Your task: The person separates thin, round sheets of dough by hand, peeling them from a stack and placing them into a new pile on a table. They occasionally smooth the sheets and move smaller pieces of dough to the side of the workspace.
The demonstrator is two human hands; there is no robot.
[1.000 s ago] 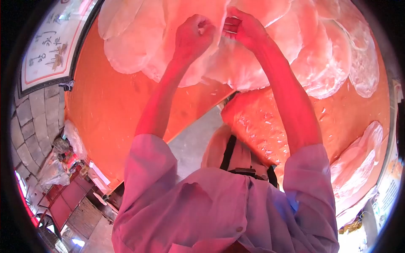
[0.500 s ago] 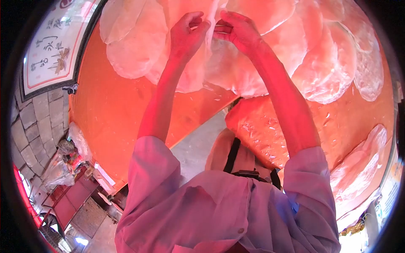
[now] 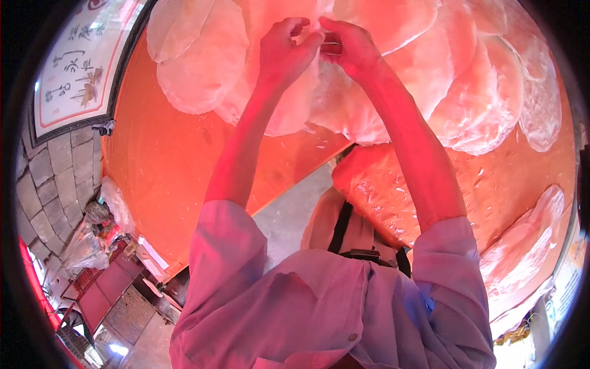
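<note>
Rosy light washes an orange counter (image 3: 160, 178), with a framed panel of writing (image 3: 77, 74) at its left. Over the counter's far part, the left grip (image 3: 289, 52) and the right grip (image 3: 350, 52) come together, fingers bent inward, the tips nearly touching. A narrow, pale strip of thin sheet (image 3: 324, 7) shows just beyond them (the glare softens its edges), and I cannot tell whether either grip pinches it. Other translucent sheets (image 3: 203, 80) overlap beneath and around both hands.

Such film looks prone to tearing; uneven tension, one hand pulling harder than the other, would be the likeliest cause. If it clings to its neighbours, lifting an edge could drag or crease the layers below. Nearer the body, grey floor (image 3: 292, 209) shows at a break in the counter, where any sheet pulled too far could slip down. Beside that break, a rumpled orange cover (image 3: 369, 175) bears pale flakes that could stick to damp film. Farther right, a bunch of sheets (image 3: 522, 240) lies near the edge; a brushing sleeve (image 3: 448, 252) could snag it.
</note>
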